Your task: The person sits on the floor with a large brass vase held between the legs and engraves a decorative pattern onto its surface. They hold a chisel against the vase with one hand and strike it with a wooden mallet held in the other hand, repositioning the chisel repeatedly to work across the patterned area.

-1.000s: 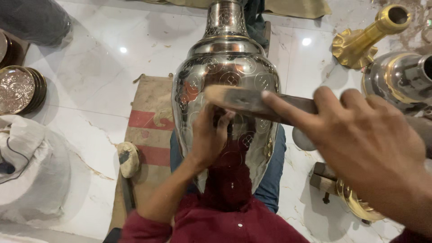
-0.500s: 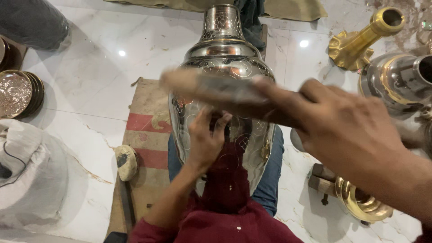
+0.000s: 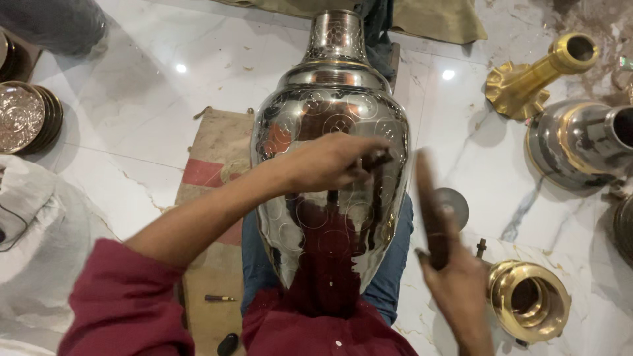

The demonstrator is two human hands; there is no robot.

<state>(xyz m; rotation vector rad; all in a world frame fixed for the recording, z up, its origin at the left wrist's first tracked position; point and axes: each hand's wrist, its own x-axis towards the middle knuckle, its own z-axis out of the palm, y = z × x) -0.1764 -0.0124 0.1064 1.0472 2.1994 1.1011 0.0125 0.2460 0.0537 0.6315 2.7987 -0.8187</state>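
No labels, signs or screens show anywhere here. The nearest thing to a package is a crumpled white plastic sack (image 3: 30,224) slumped on the marble floor, well out beyond the left hand (image 3: 330,161) on its outer side; a thin dark cord crosses its face. Nothing of the kind lies near the right hand (image 3: 455,283).

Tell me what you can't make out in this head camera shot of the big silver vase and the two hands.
- Tool tip, head view: the left hand pinches a small dark tool against the vase; its fingers hide the working end.
- Right hand, head view: the wooden stick it grips is smeared by motion blur.
- Vase base, head view: covered by the person's lap.
- Silver vessel, head view: cut off by the right edge.
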